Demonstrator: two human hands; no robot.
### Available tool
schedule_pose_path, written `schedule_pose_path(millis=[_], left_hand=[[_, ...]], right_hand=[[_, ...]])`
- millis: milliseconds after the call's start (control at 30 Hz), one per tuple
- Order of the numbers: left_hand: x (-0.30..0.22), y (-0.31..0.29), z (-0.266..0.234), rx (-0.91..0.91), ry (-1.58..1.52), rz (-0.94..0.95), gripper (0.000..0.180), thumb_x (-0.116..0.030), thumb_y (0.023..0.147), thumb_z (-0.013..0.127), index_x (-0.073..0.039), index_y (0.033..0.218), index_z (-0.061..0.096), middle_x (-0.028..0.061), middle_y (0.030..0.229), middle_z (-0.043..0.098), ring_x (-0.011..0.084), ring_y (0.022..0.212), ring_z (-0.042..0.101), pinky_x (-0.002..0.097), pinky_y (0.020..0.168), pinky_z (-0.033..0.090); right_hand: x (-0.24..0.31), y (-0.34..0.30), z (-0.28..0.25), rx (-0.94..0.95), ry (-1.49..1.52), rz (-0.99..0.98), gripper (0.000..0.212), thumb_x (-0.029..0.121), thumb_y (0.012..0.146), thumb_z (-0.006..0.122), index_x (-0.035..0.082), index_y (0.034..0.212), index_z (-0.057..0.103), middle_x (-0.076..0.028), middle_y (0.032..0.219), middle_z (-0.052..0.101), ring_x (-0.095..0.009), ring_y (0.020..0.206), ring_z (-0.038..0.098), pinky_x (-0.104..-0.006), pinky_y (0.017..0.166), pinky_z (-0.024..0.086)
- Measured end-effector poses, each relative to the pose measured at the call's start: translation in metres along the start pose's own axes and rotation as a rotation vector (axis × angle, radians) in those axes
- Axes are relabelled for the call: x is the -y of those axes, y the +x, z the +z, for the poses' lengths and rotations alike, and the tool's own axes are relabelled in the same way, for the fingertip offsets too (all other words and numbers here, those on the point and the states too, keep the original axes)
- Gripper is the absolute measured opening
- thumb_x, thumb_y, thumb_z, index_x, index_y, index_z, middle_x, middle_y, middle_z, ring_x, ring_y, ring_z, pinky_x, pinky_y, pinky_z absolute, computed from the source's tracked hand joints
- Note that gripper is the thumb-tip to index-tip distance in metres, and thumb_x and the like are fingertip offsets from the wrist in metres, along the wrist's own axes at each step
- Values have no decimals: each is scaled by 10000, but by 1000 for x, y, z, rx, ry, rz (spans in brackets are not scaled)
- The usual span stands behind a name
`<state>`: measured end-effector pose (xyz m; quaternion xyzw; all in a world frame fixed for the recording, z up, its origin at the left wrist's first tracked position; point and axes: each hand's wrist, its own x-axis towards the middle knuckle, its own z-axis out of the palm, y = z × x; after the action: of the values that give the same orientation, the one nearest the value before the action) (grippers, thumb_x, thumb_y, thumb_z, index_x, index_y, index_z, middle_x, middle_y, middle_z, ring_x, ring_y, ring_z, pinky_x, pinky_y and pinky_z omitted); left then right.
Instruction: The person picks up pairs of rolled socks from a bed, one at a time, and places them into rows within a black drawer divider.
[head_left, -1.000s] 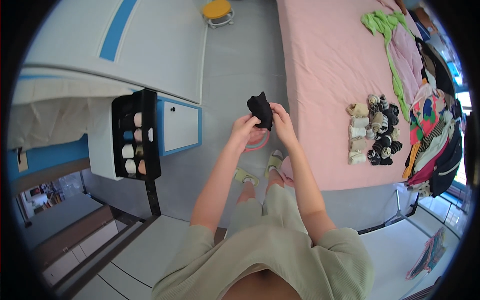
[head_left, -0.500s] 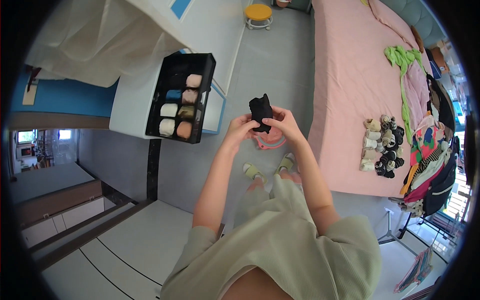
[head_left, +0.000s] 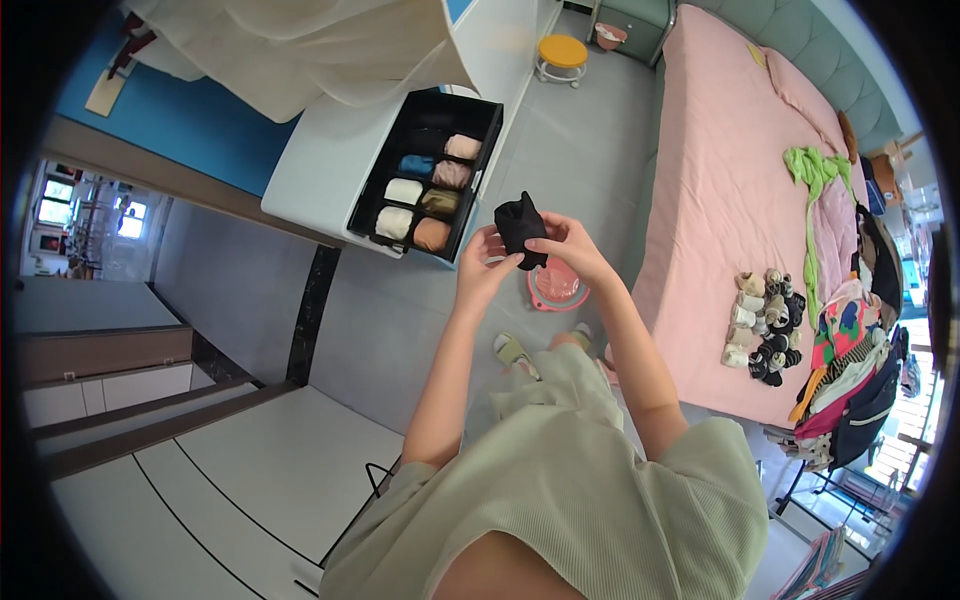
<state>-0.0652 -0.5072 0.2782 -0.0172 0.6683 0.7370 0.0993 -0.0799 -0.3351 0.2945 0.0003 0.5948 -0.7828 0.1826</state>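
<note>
A small folded bundle of black cloth is held up in front of me between both hands. My left hand grips its lower left side, fingers behind and thumb at the bottom edge. On the other side, my right hand pinches it, with the thumb pressed on its front. The cloth's upper end sticks up loosely in a point. Left of my hands, a black divided storage box holds rolled cloth pieces in white, blue, pink, olive and orange-tan. Dark contents, if any, in its far compartments are hard to make out.
The box rests on a white cabinet top. Below my hands a pink basin stands on the grey floor. At right is a pink bed with several balled socks and heaped clothes. A yellow stool stands farther off.
My view has turned and shifted left, so the storage box appears closer to my hands. The black bundle stays in both hands, and my left fingers have spread slightly along its side.
</note>
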Motion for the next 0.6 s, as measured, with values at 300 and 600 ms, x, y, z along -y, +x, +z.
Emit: schedule_pose_path(millis=[300, 600], left_hand=[[-12, -9, -22, -32, -118, -83, 403, -107, 791, 677, 13, 1132, 499, 67, 975, 609, 125, 857, 589, 253, 745, 478], [-9, 23, -51, -39, -53, -127, 306, -179, 835, 644, -48, 1106, 585, -4, 987, 635, 50, 841, 578, 204, 686, 435]], right_hand=[[-9, 10, 28, -36, -17, 59, 363, 164, 756, 649, 2, 1077, 601, -22, 866, 629, -81, 770, 562, -223, 684, 430], [-1, 49, 28, 45, -133, 105, 428, 217, 741, 703, 13, 1098, 586, -28, 872, 643, -92, 811, 579, -228, 768, 435]])
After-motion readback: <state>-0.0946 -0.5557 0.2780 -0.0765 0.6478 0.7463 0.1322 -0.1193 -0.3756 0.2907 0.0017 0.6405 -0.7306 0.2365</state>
